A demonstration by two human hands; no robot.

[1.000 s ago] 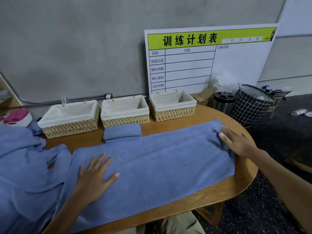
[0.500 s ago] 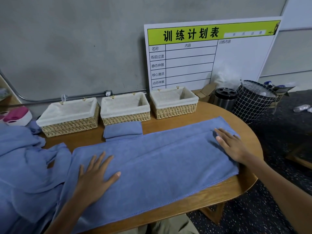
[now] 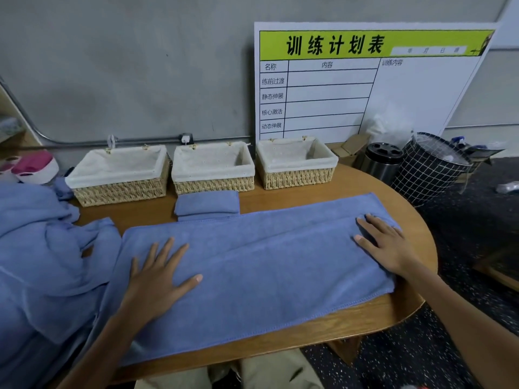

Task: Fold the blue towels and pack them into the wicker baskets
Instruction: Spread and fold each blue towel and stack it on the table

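Both palms flat on the half-folded blue towel (image 3: 252,265), nothing gripped.

The left hand (image 3: 157,279) and right hand (image 3: 387,248) lie spread wide near its ends on the wooden table (image 3: 365,318). The near hem sits close to the table's edge, so a careless lift could skew the layers or drag it off; three wicker baskets (image 3: 213,186) wait unfilled.

Long blue towel (image 3: 261,265) folded lengthwise, spread across the wooden table (image 3: 365,318). My left hand (image 3: 157,282) flat on its left end, my right hand (image 3: 387,245) flat on its right end. Small folded towel (image 3: 206,204) just before the middle basket (image 3: 213,169); all three baskets hold nothing.
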